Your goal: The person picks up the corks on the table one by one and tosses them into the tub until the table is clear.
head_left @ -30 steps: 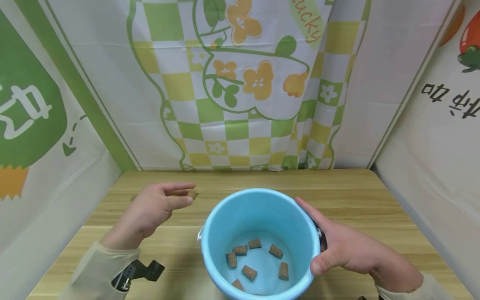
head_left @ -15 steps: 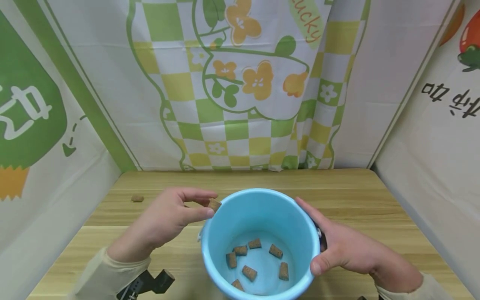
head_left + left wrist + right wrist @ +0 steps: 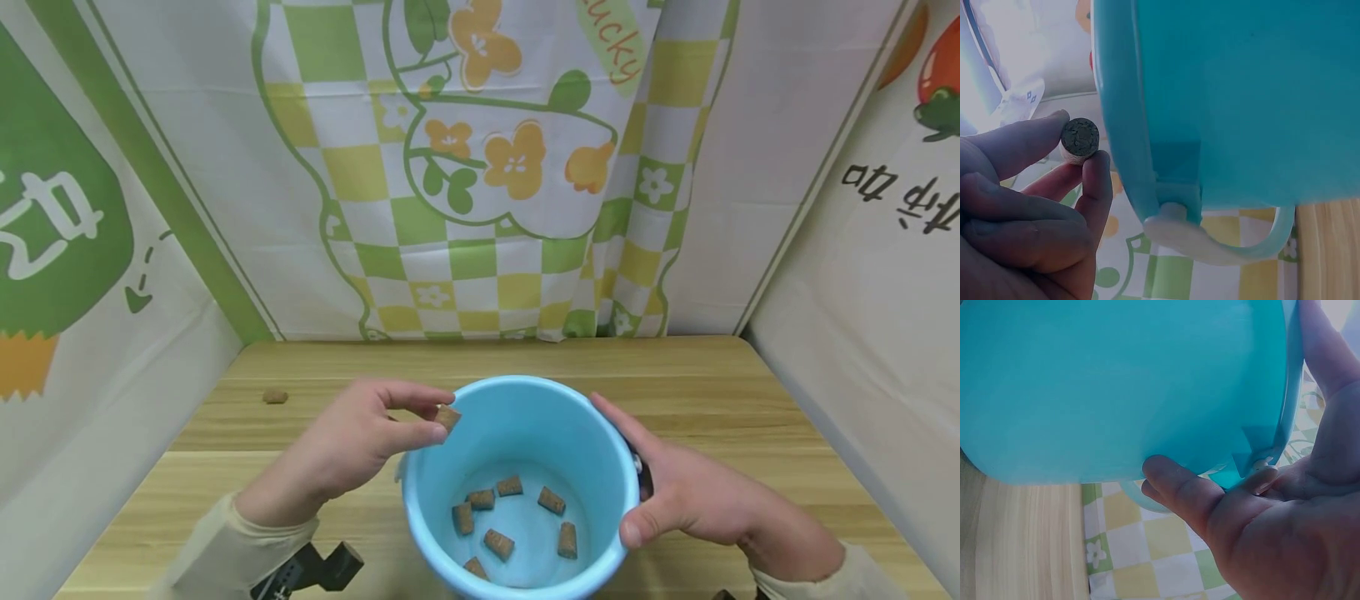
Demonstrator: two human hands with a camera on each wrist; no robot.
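Between thumb and fingers my left hand [image 3: 367, 437] pinches a small brown cork [image 3: 447, 418], held over the left part of the rim of a light blue bucket [image 3: 517, 387]. In the left wrist view the round end of the cork [image 3: 1080, 137] faces the camera. My right hand [image 3: 675, 492] grips the bucket's right side, its thumb at the rim. Curled fingers [image 3: 1175, 484] press against the outer wall in the right wrist view. Several corks [image 3: 498, 545] lie apart on the bucket floor, one partly cut off by the near wall.
Another cork-like brown piece [image 3: 275, 397] lies on the wooden table [image 3: 360, 533] at the back left. A white handle [image 3: 1191, 240] hangs from the bucket's side. Printed cloth [image 3: 480, 258] rises behind the table's far edge, with more cloth at both sides.
My left hand has carried the cork rightward from above the table to the bucket's rim, uncovering the brown piece at the back left. The right hand and bucket have stayed in place.
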